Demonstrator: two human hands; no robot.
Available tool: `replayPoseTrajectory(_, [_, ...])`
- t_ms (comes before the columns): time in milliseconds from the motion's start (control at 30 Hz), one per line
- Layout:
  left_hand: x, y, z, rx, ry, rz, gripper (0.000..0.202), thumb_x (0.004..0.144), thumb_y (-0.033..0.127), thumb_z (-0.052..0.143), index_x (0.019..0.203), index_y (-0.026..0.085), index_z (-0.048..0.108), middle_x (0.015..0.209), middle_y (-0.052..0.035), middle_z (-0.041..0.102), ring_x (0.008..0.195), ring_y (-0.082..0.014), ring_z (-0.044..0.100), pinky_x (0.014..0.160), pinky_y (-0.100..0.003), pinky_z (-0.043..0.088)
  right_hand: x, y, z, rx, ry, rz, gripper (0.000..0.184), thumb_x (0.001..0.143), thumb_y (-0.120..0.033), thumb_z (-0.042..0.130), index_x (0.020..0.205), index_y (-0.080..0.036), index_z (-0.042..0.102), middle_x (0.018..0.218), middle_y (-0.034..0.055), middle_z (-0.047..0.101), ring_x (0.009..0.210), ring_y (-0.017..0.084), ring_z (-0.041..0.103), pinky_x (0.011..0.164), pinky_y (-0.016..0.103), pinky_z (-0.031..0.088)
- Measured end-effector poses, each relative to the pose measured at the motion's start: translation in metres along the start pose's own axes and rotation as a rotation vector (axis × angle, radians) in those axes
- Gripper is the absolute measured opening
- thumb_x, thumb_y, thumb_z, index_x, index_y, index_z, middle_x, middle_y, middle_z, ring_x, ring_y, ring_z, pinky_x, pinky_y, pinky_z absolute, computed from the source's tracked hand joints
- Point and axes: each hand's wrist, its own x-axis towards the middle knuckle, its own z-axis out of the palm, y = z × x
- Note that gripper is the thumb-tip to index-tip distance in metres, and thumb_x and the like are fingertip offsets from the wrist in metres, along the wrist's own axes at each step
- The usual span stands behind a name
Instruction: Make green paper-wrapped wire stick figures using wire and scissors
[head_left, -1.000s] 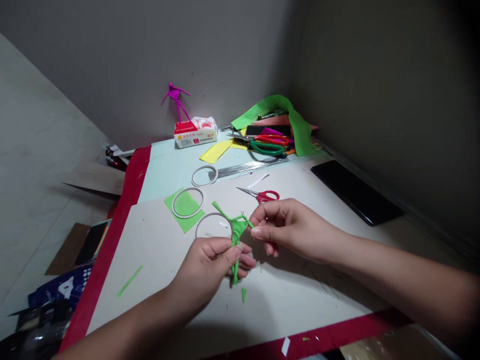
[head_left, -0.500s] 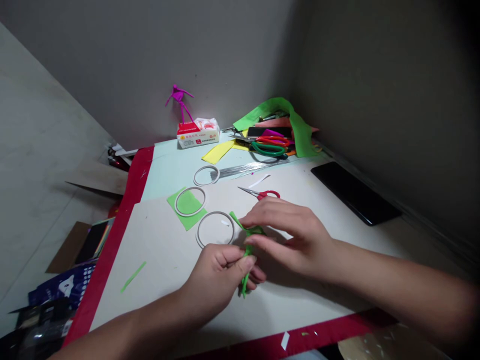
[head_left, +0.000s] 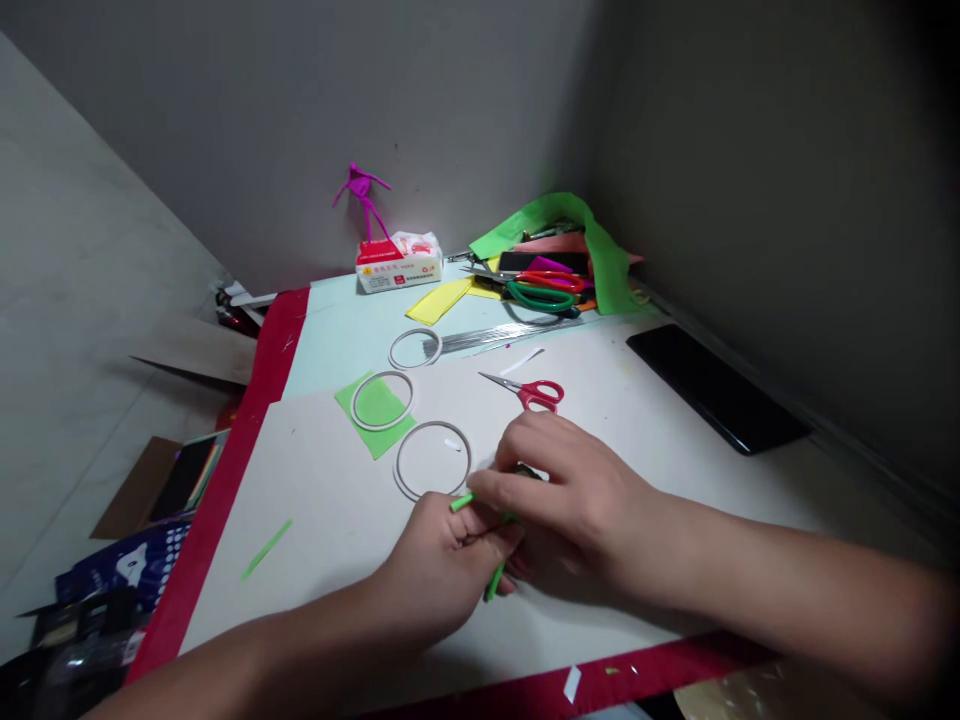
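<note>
Green thing in hand: a green paper-wrapped wire figure point(head_left: 462, 502), held just above the pale cardboard sheet point(head_left: 337, 520), at 6 o'clock from the middle of the view.
Long axis: it ran roughly from 11 o'clock to 5 o'clock. The middle was hidden under the fingers.
Ends: one short green tip stuck out towards 10 o'clock, and a thin leg poked out below, pointing to 7 o'clock.
Left hand point(head_left: 442, 565): at 7 o'clock from the figure, with thumb and fingers pinched on its lower part.
Right hand point(head_left: 577, 495): at 3 o'clock from the figure. The fingers were curled and closed over its upper part, touching the left hand; the thumb was hidden.
Nearest ring: a white flat ring point(head_left: 433, 460) lay at 11 o'clock, just beside the green tip.
Scissors: small red-handled scissors point(head_left: 536, 392) lay at 12 o'clock from the right hand, blades pointing to 10 o'clock.
Further off: a second white ring on a green paper square point(head_left: 373, 410) lay at 10 o'clock, and a black phone point(head_left: 716, 388) lay at 2 o'clock, well apart from the hands.
Back wall: a magenta wire figure point(head_left: 362, 195) stood upright on a tissue pack point(head_left: 397, 265).
</note>
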Motion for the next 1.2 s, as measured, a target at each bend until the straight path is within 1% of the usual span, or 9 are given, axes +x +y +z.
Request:
replayPoseTrajectory(167, [-0.002, -0.002, -0.003, 0.065, -0.01, 0.033, 0.028, 0.081, 0.03, 0.059, 0.064, 0.011, 0.071, 0.056, -0.0042, 0.064, 0.054, -0.0126, 0.055, 0.058, -0.027, 0.045, 0.001, 0.007, -0.008, 0.004, -0.041, -0.066, 0.027, 0.087, -0.024, 0.057, 0.108, -0.011, 0.068, 0.093, 0.0135, 0.066, 0.088, 0.025, 0.053, 0.078, 0.043, 0.044])
replayPoseTrajectory(300, [-0.004, 0.0, -0.006, 0.006, 0.03, 0.151, 0.025, 0.08, 0.027, 0.061, 0.065, 0.01, 0.072, 0.061, -0.0057, 0.067, 0.055, -0.013, 0.059, 0.06, -0.027, 0.048, -0.002, 0.008, -0.013, 0.359, 0.084, 0.211, 0.04, 0.09, -0.015, 0.05, 0.129, -0.016, 0.054, 0.117, 0.0124, 0.063, 0.104, 0.02, 0.057, 0.089, 0.037, 0.046])
replayPoseTrajectory(400, [-0.006, 0.001, -0.009, -0.071, 0.094, 0.183, 0.022, 0.081, 0.029, 0.064, 0.071, 0.011, 0.072, 0.067, -0.0059, 0.07, 0.057, -0.0122, 0.06, 0.06, -0.025, 0.049, -0.001, 0.008, -0.017, 0.52, 0.09, 0.53, 0.025, 0.087, -0.022, 0.057, 0.11, -0.017, 0.066, 0.1, 0.0068, 0.069, 0.089, 0.018, 0.062, 0.079, 0.031, 0.049])
replayPoseTrajectory(467, [-0.007, -0.001, -0.01, -0.108, 0.128, 0.202, 0.021, 0.083, 0.031, 0.064, 0.079, 0.012, 0.073, 0.069, -0.0054, 0.071, 0.058, -0.012, 0.061, 0.06, -0.025, 0.049, -0.001, 0.009, -0.018, 0.563, 0.042, 0.628, 0.014, 0.084, -0.024, 0.059, 0.087, -0.016, 0.07, 0.083, 0.0042, 0.069, 0.076, 0.016, 0.061, 0.07, 0.028, 0.047])
replayPoseTrajectory(633, [-0.005, -0.006, -0.012, -0.139, 0.132, 0.194, 0.022, 0.083, 0.032, 0.066, 0.08, 0.011, 0.073, 0.071, -0.0062, 0.072, 0.06, -0.0122, 0.062, 0.063, -0.025, 0.049, 0.0, 0.014, -0.012, 0.78, -0.074, 0.725, 0.011, 0.08, -0.024, 0.061, 0.078, -0.014, 0.066, 0.064, -0.0007, 0.06, 0.058, 0.011, 0.054, 0.055, 0.023, 0.041])
replayPoseTrajectory(733, [-0.004, -0.005, -0.016, -0.176, 0.151, 0.216, 0.02, 0.082, 0.032, 0.068, 0.082, 0.013, 0.075, 0.077, -0.0067, 0.073, 0.069, -0.0144, 0.064, 0.069, -0.027, 0.05, -0.002, 0.019, -0.004, 0.811, -0.043, 0.72, 0.015, 0.085, -0.028, 0.056, 0.083, -0.014, 0.064, 0.06, -0.0012, 0.058, 0.055, 0.011, 0.054, 0.053, 0.023, 0.042])
replayPoseTrajectory(967, [-0.002, 0.003, -0.03, -0.189, 0.298, 0.416, 0.022, 0.085, 0.031, 0.064, 0.076, 0.017, 0.078, 0.095, -0.007, 0.073, 0.095, -0.0186, 0.061, 0.083, -0.027, 0.045, -0.005, 0.019, 0.004, 0.462, 0.147, 0.414, 0.021, 0.087, -0.016, 0.052, 0.1, -0.018, 0.068, 0.099, 0.0076, 0.069, 0.093, 0.017, 0.062, 0.084, 0.031, 0.047])
replayPoseTrajectory(1067, [-0.005, 0.0, -0.029, -0.157, 0.244, 0.406, 0.021, 0.086, 0.032, 0.063, 0.082, 0.018, 0.078, 0.088, -0.0068, 0.074, 0.088, -0.0188, 0.063, 0.082, -0.029, 0.045, 0.0, 0.006, 0.003, 0.53, 0.235, 0.503, 0.022, 0.089, -0.024, 0.053, 0.106, -0.019, 0.067, 0.105, 0.0069, 0.069, 0.095, 0.017, 0.063, 0.081, 0.03, 0.049])
replayPoseTrajectory(1200, [-0.011, -0.003, -0.026, -0.1, 0.187, 0.396, 0.02, 0.083, 0.029, 0.066, 0.076, 0.016, 0.079, 0.084, -0.0086, 0.075, 0.084, -0.0189, 0.063, 0.079, -0.028, 0.045, 0.005, -0.002, 0.001, 0.682, 0.163, 0.732, 0.016, 0.079, -0.031, 0.066, 0.083, -0.016, 0.068, 0.07, 0.0014, 0.067, 0.063, 0.013, 0.059, 0.059, 0.024, 0.046])
